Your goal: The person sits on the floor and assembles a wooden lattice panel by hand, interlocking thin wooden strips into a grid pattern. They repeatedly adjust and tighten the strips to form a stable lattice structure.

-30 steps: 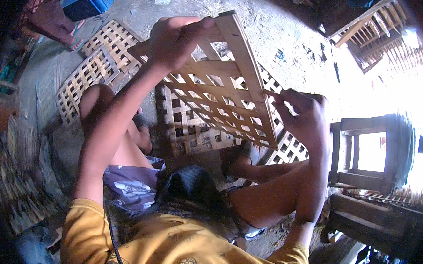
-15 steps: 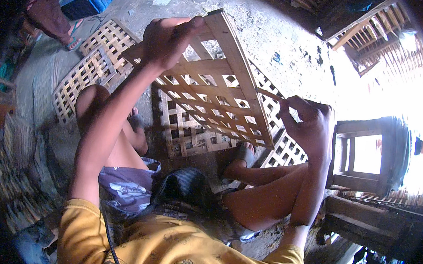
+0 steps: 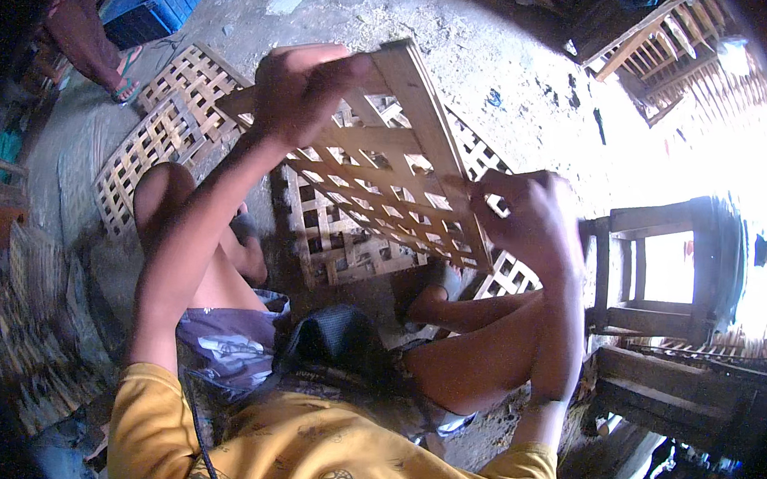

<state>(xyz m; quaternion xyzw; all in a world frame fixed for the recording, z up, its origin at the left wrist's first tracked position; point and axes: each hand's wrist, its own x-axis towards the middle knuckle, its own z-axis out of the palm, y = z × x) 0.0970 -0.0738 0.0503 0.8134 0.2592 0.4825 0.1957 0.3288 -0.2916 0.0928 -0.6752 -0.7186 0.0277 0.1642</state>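
Observation:
A woven bamboo lattice panel with a flat wooden frame is held up, tilted, in front of my knees. My left hand is closed round its upper edge near the far corner. At the panel's right edge, my right hand has thumb and forefinger pinched together against the frame. The thin bamboo strip seen there a moment ago is mostly hidden by the fingers. Below the raised panel lies another lattice panel on the floor between my feet, and part of one more lattice shows under my right wrist.
More lattice panels lie on the floor at the left. A blue plastic crate and a person's sandalled foot are at the far left. Wooden stools stand close on the right, and a slatted wooden piece is at the far right.
My right hand has moved left, up to the panel's edge, and the strip between fingers and frame no longer shows. The panel's top and my left hand have dropped slightly.

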